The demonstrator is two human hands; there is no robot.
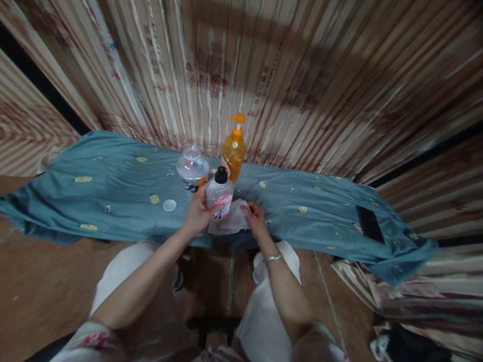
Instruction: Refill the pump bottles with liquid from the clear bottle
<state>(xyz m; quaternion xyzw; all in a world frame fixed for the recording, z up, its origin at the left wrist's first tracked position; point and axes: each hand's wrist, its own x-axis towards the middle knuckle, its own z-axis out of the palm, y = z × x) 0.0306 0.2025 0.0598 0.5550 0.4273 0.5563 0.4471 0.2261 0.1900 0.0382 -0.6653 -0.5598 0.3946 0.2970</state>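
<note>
My left hand [199,210] is wrapped round a clear bottle [220,193] with a black cap and a pink label, held upright above the front of the bench. Beneath and beside the bottle lies a white cloth [236,218], possibly a tissue. My right hand [257,219] pinches the cloth's right edge between thumb and fingers. Just behind the held bottle stands an orange pump bottle [234,151] of yellow liquid. To its left is a wide clear plastic jar [192,166] without a lid, partly behind my left hand.
A round white lid [169,205] lies left of my left hand. A black phone [370,224] rests toward the right end of the teal patterned cloth [124,201] covering the bench. A pleated curtain [302,75] hangs close behind. My knees are under the front edge.
</note>
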